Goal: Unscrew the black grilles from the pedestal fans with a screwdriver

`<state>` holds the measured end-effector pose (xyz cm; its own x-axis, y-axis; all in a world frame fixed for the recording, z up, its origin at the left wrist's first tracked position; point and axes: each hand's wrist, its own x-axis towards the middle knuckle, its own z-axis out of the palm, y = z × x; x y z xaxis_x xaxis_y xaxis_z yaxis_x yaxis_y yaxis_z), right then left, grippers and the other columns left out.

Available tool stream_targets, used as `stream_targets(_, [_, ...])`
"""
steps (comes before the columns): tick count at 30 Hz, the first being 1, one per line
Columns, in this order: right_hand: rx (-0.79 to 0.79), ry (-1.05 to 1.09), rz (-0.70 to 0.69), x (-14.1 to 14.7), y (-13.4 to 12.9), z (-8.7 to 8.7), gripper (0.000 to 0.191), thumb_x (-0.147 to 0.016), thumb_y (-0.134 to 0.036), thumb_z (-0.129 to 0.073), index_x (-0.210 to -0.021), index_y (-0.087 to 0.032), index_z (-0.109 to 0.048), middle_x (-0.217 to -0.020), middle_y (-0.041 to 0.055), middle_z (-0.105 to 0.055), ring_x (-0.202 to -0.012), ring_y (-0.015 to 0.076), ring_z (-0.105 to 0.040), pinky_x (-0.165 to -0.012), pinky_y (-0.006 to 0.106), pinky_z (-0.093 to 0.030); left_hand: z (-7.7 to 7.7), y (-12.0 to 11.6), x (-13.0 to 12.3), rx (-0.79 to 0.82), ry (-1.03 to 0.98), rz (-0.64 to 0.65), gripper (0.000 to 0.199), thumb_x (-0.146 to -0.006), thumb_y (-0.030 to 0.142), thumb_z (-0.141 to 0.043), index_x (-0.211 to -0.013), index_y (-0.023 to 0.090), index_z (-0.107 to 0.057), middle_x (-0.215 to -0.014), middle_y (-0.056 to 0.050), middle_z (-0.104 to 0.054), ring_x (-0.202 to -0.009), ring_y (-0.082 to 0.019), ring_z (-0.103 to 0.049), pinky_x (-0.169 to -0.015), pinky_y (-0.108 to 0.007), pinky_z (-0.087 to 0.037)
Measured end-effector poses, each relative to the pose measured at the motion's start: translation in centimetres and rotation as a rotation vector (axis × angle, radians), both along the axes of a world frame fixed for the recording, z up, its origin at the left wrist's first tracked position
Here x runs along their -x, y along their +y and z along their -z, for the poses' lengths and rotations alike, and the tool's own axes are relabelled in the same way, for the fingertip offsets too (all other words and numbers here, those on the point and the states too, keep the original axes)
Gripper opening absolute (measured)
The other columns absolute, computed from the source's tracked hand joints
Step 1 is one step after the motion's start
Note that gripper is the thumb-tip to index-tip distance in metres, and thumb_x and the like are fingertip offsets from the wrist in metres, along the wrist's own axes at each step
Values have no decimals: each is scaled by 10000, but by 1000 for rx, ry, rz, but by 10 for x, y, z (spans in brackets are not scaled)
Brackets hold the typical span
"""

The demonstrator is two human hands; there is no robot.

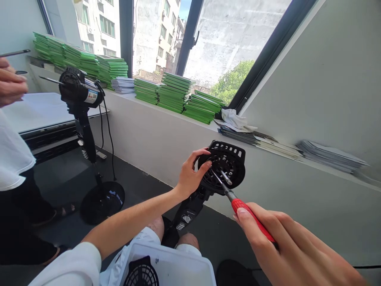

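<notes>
A black fan motor housing (238,159) with a round slotted front and a metal shaft tops a black stand (190,212) between the person's knees. My left hand (192,172) grips the left rim of that housing, its thumb near the screwdriver tip. My right hand (276,234) is closed round the red handle of a screwdriver (250,214), whose shank reaches up and left to the front of the housing. The exact spot that the tip touches is too small to tell.
A white bin (178,272) holding a black grille part (142,275) lies across the lap. Another fan stand (86,133) and a person (12,147) are at left. Green stacks (174,93) line the windowsill, beside a white cloth (235,118) and grey sheets (330,155).
</notes>
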<state>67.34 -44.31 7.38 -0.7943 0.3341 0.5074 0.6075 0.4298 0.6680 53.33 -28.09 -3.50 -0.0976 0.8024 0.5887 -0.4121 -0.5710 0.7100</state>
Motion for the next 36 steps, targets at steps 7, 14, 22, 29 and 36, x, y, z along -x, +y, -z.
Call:
stream_targets(7, [25,46,19,-8,0,2,349,-969,11,-447,-1188,-162,-657,-1102,70,-749,-894,179,-708,-797,332,-495,-3,-3,1,10,-2,-1,305,-947,469,-689,-1141,240,-640,-1367,-74,-668,-1301,-241,-606,-1136,-379,-443])
stream_targets(14, [17,44,12,-8,0,3,336,-952,25,-490,-1178,-159,-657,-1063,57,-755,-864,174,-709,-800,332,-496,-4,-4,2,11,1,-3,291,-951,455,-684,-1144,243,-639,-1373,-71,-665,-1296,-232,-608,-1130,-364,-446])
stream_targets(22, [20,-26,68,3,-1,-7,351,-941,71,-472,-1164,-148,-633,-1067,60,-765,-860,158,-713,-775,314,-497,-2,-1,1,8,3,-10,293,-949,447,-686,-1146,237,-635,-1358,-75,-672,-1294,-235,-608,-1132,-373,-442])
stream_targets(29, [16,-21,60,11,-1,-17,334,-933,77,-474,-1136,-130,-639,-1046,66,-762,-859,160,-697,-739,299,-469,-1,-1,2,1,18,-24,270,-967,423,-657,-1158,236,-630,-1365,-69,-665,-1297,-215,-603,-1132,-350,-438])
stream_targets(36, [-164,58,223,21,3,-19,244,-1010,-348,-604,-845,-170,-606,-552,-58,-517,-510,108,-472,-578,282,-316,0,0,3,-17,85,-73,201,-993,373,-617,-1134,233,-643,-1411,-72,-647,-1324,-216,-593,-1132,-349,-440])
